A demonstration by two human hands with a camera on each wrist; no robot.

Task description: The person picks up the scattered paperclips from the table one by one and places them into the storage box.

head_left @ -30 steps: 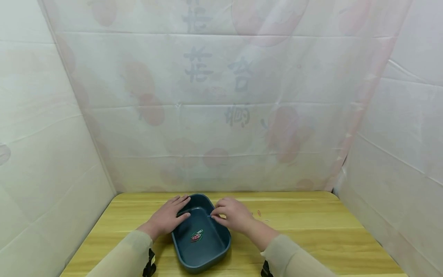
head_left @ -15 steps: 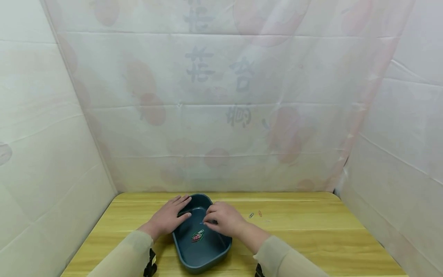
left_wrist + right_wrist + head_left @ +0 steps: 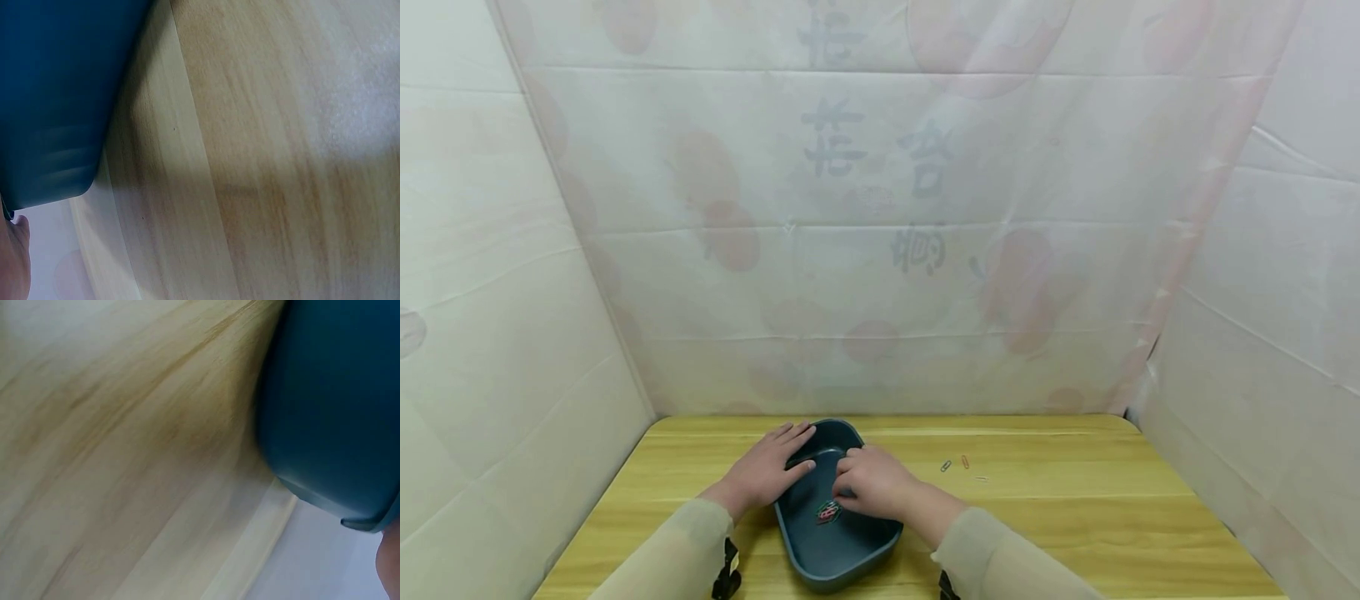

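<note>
Dark teal tray (image 3: 838,546) sits on your worktop (image 3: 1075,517) at the near centre, long axis running roughly 12 to 6 o'clock. Small cluster of coloured paper clips (image 3: 827,512) lies on the tray floor, red and green visible, partly under your right hand.

Your right hand (image 3: 868,487) reaches into the tray from 3 o'clock, knuckles up, fingers (image 3: 844,475) curled down toward the clips; whether they pinch anything, cannot tell from the head view. Right wrist view shows only the tray's outer wall (image 3: 331,406) and worktop grain, no fingertips.

Your left hand (image 3: 767,471) rests on the tray's rim at about 10 o'clock, fingers (image 3: 793,437) straight and spread flat, thumb lying over the edge into the tray, holding nothing. Left wrist view shows the tray's side (image 3: 56,94) and bare wood, plus a sliver of skin at the lower left corner.

Three loose paper clips (image 3: 962,467) lie on the worktop at 3 o'clock of the tray, well apart from it. Pale printed sheeting (image 3: 880,208) walls in the worktop on three sides.
</note>
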